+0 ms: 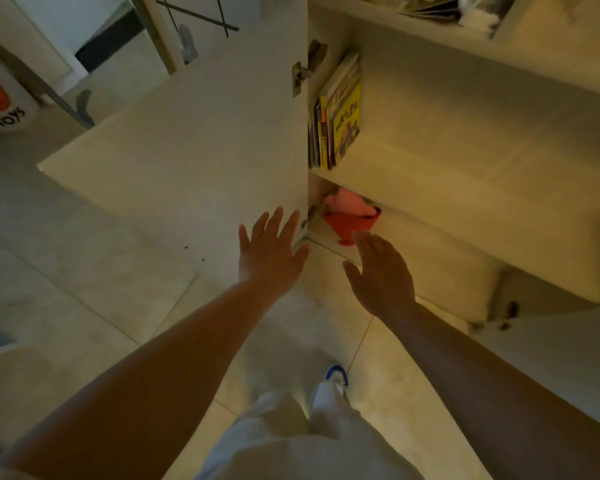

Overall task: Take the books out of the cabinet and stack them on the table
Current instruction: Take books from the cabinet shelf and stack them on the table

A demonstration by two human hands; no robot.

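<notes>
Looking down from head height at a person standing before an open cream-white cabinet (465,161); both bare arms reach forward and neither hand holds anything. The left hand (271,252) is spread flat with fingers apart, lying against or just in front of the lower edge of the wide cream-white cabinet door (194,143), which is swung open to the left; whether it touches the door cannot be told. The right hand (381,271) is open with fingers loosely together, hovering near the front lip of the lowest shelf, just beside an orange-red plastic container (350,225) with something pink resting in it. The row of thin upright picture books (336,123), the outermost with a yellow cover, stands on the shelf above, packed against the cabinet's left inner wall beside a metal hinge (305,72); the books lie up and ahead of both hands, spines facing outward, long axis vertical. The right hand seems better placed, since it is already in the opening, though it must rise a full shelf to reach them. Above, another shelf holds blurred papers. The floor (84,278) is pale large tile in dim yellowish light; a white round bin lettered "toys" (4,105) stands at far left. No counter for stacking is in view.
</notes>
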